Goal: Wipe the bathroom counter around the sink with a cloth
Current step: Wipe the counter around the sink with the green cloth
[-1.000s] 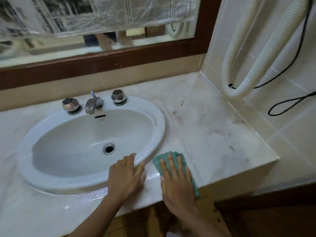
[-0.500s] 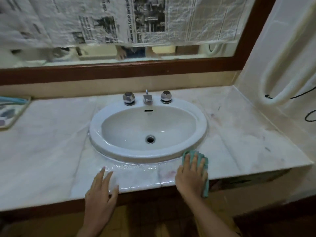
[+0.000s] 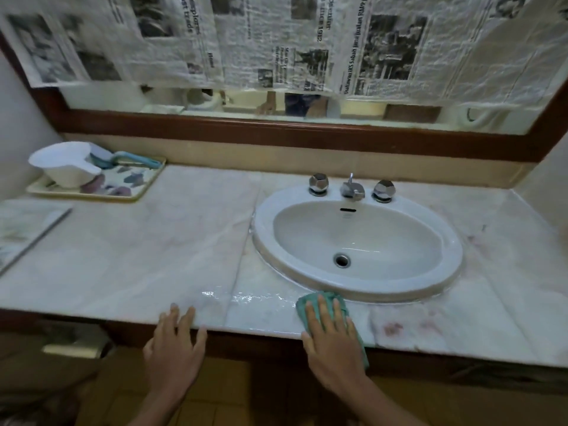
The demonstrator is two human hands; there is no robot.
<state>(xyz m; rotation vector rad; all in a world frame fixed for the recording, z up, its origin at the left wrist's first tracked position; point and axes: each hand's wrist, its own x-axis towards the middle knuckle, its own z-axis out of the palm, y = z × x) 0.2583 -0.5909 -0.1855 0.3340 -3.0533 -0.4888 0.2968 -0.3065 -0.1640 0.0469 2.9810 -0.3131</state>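
cloth moved left, half-hidden — under right hand

Right hand flat on cloth at counter front edge, touching sink rim; left hand open on edge.

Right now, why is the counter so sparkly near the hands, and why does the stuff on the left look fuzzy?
Head view: water on the counter beside the cloth bounces the light back as white glare; the tray and white scoop at far left are blurred, likely by camera motion; the wide lens curves the mirror frame.
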